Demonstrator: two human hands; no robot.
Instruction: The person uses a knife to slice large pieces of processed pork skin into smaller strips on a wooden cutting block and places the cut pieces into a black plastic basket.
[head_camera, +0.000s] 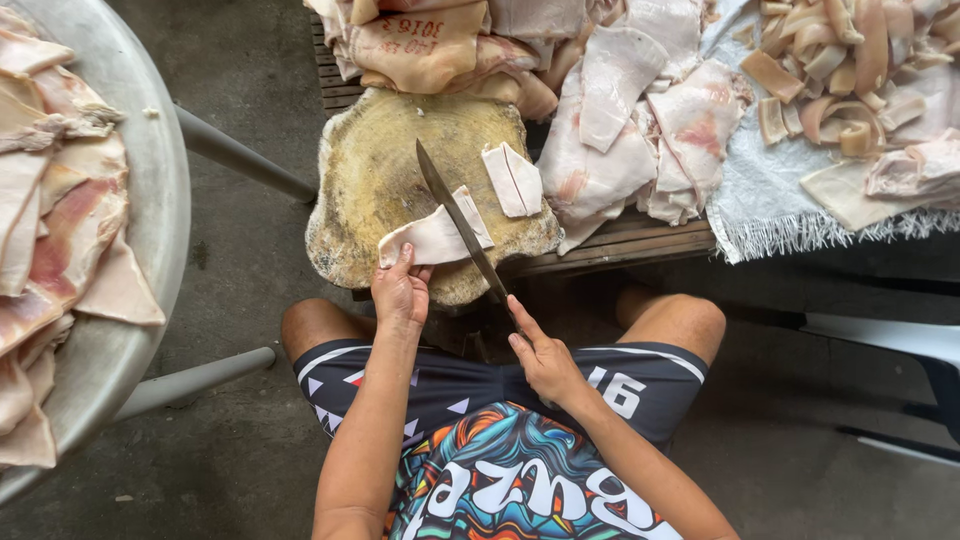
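Observation:
A round, worn wooden chopping block (385, 170) stands in front of my knees. My left hand (401, 293) presses down on the near end of a pale slab of pork skin (430, 240) lying on the block. In my right hand (543, 355) is a long dark knife (458, 220), its blade laid across the slab's right end with the tip pointing away from me. A cut-off white piece (514, 180) lies on the block to the right of the blade.
A heap of raw pork skin slabs (620, 120) lies on a wooden pallet behind the block. Cut strips (840, 60) sit on a white cloth (770, 200) at right. A big metal basin (150, 200) with more slabs stands at left.

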